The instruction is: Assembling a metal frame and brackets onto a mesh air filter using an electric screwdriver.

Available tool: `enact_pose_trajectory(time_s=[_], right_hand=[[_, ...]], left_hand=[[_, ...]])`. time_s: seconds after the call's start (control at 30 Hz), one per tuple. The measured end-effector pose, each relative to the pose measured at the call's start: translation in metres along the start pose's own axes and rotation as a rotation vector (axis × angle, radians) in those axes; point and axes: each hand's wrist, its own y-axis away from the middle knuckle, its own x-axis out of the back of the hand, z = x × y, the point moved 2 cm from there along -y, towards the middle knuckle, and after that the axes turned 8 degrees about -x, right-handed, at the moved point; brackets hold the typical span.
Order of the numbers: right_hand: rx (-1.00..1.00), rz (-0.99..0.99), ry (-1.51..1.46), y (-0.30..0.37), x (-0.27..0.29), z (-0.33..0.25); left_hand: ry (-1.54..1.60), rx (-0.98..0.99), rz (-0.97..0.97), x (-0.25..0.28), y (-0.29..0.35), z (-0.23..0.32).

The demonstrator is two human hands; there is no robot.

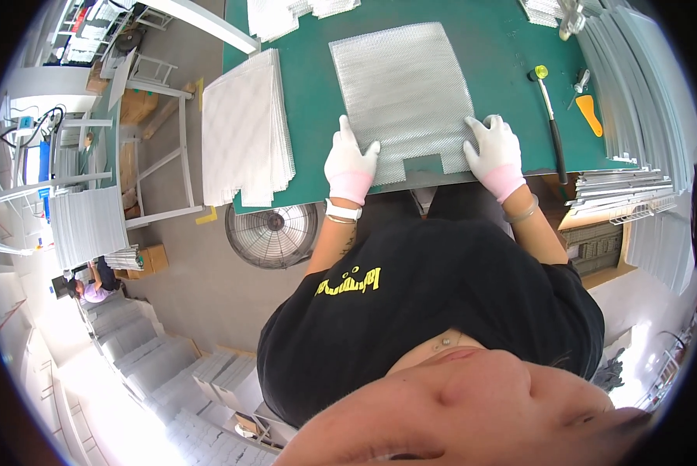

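Mesh sheet [407, 85] | between left fingers [345, 133], right fingers [479, 133] | on green tabletop [511, 46]

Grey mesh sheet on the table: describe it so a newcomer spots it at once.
Find the green tabletop, then its near edge, where the person's gloved left hand and right hand rest. Between them lies the grey mesh sheet, a rectangular notch in its near edge. Unlike the whiter, fanned sheet stack to its left, it has a hand at each side.
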Motion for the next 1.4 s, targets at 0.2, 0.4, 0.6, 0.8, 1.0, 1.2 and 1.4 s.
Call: enact_pose_trajectory(time_s=[0.2, 0.4, 0.6, 0.8, 1.0, 1.2, 1.4], right_hand=[[0.409, 0.005, 0.237, -0.009, -0.026, -0.006], [0.293, -0.101, 0.345, -0.004, -0.024, 0.021], [0.241, -0.209, 0.413, -0.019, 0.013, 0.026], [0.005, 0.189, 0.062, -0.181, 0.114, 0.063], [-0.523, 0.362, 0.127, -0.34, 0.152, 0.154], [-0.248, -0.008, 0.726, -0.35, 0.22, 0.155], [-0.299, 0.264, 0.181, -0.346, 0.219, 0.14]], left_hand=[[-0.452, -0.325, -0.018, -0.016, 0.0, -0.012], [-0.434, -0.332, -0.078, -0.021, -0.003, -0.026], [-0.37, -0.329, -0.123, -0.012, -0.01, -0.027], [-0.27, -0.356, -0.066, 0.002, -0.015, -0.034], [-0.186, -0.376, -0.009, 0.007, -0.042, -0.028], [-0.197, -0.418, 0.201, 0.025, -0.022, -0.022], [-0.064, -0.346, 0.348, 0.044, 0.0, -0.021]])
